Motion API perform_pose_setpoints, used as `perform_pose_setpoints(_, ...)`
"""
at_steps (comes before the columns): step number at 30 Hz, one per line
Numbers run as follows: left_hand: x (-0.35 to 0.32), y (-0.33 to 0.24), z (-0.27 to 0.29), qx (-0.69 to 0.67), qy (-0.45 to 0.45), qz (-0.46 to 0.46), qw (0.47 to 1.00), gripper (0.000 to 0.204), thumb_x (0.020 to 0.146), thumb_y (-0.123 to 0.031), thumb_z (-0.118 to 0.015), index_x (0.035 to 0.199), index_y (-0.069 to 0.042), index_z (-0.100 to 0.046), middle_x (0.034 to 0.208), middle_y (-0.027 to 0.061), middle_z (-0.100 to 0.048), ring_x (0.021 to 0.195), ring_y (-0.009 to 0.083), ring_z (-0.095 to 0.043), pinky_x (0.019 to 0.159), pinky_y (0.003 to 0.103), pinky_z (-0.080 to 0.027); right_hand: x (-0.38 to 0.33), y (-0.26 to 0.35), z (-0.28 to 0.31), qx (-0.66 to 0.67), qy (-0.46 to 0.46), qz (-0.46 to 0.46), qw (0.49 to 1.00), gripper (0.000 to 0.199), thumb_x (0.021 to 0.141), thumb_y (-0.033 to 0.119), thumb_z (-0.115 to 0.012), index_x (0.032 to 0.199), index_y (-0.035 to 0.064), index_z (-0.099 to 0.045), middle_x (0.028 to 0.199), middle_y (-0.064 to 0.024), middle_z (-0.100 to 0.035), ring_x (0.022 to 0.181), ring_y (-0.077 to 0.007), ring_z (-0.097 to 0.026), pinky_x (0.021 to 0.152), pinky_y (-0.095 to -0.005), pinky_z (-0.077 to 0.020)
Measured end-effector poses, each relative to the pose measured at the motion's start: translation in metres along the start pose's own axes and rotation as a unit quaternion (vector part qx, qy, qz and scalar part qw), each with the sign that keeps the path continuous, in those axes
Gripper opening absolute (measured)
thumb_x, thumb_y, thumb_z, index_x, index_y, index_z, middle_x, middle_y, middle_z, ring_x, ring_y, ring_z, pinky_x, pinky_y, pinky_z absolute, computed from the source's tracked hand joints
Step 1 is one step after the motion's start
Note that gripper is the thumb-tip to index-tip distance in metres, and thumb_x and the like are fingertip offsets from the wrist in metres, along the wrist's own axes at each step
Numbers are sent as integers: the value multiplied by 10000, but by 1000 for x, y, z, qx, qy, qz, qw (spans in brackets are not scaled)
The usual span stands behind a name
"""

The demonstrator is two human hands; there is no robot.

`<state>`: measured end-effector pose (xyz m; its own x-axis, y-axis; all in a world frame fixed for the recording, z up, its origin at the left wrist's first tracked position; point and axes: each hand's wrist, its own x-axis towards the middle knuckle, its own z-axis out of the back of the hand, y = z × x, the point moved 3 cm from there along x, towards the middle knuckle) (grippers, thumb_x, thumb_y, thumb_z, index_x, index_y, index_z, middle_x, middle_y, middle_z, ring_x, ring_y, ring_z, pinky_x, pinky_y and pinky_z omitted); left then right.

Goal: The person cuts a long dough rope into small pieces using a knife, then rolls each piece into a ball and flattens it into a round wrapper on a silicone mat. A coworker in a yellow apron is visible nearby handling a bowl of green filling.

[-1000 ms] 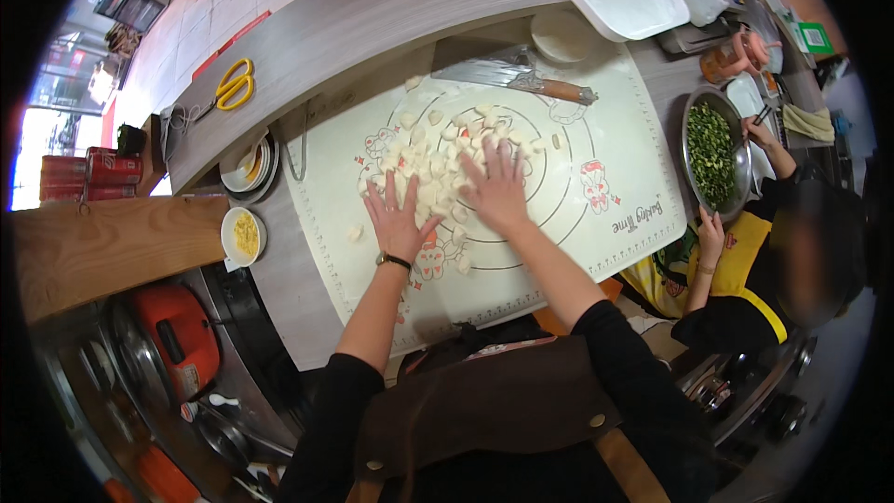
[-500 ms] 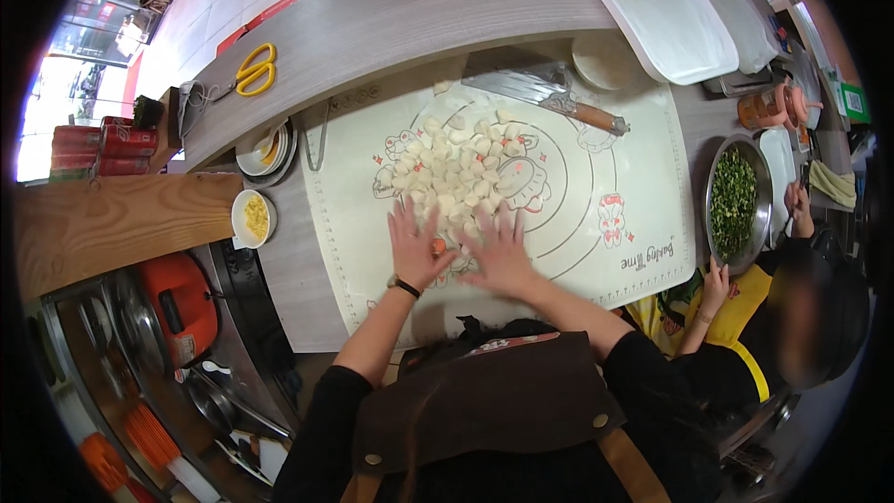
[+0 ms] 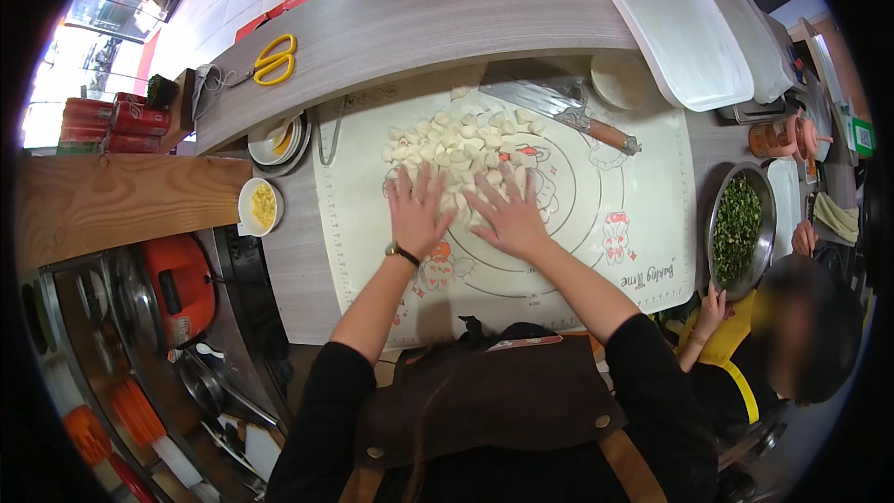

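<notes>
Ok | hands spread at dough pcs | mat: dark lettering btm R

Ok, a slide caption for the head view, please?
Left hand and right hand spread at the near edge of pale dough pieces on a printed mat, a knife beyond.

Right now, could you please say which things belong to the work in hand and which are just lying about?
Likely in use: small pale dough pieces, at left hand and right hand; white printed mat.

Likely idle: yellow-handled scissors; stacked red packages.
</notes>
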<state>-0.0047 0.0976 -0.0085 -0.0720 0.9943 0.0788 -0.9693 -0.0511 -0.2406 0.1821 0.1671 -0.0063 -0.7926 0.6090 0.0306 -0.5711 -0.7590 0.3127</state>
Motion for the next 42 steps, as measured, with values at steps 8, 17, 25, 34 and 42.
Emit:
perform_pose_setpoints(8, -56, -3, 3, -75, -98, 98, 987, 451, 822, -291, -696, 1185, -62, -560, 1468, 113, -388, 1385, 483, -231, 1120, 624, -181, 27, -140, 95, 30, -338, -119, 933, 387, 816, 89, -586, 1200, 52, -588, 1076, -180, -653, 966, -392, -584, 903, -447, -462)
perform_pose_setpoints(17, 1, -29, 3, 0, 1, 30, 1000, 634, 881, -403, -602, 1440, -166, -420, 1545, 140, -284, 1403, 485, -194, 1117, 651, -116, 82, -310, 92, 36, -87, -290, 952, 330, 826, 163, -617, 1148, 186, -681, 1141, -133, -672, 1049, -331, -636, 908, -426, -505)
perform_pose_setpoints(25, -50, 20, 8, -209, -153, 187, 947, 530, 923, -267, -570, 1385, -37, -450, 1482, 236, -340, 1378, 498, -243, 1125, 506, -254, 89, -103, 96, 242, 104, -99, 960, 272, 707, 18, -679, 957, 103, -746, 934, -139, -719, 861, -281, -686, 821, -351, -515)
perform_pose_setpoints(34, -33, 25, 7, -223, -80, 130, 963, 448, 958, -235, -524, 1381, -91, -495, 1465, 149, -426, 1384, 452, -280, 1116, 461, -299, 123, -5, 75, 203, 133, -47, 969, 319, 696, -39, -610, 982, 32, -732, 904, -227, -694, 863, -343, -685, 815, -388, -537)
perform_pose_setpoints(42, -75, 40, 6, -287, -126, 225, 923, 398, 973, -178, -492, 1349, -51, -523, 1451, 151, -451, 1366, 350, -381, 1074, 382, -366, 145, 22, 51, 205, 58, 18, 977, 165, 745, 6, -559, 856, 17, -681, 786, -208, -654, 698, -349, -640, 679, -397, -512)
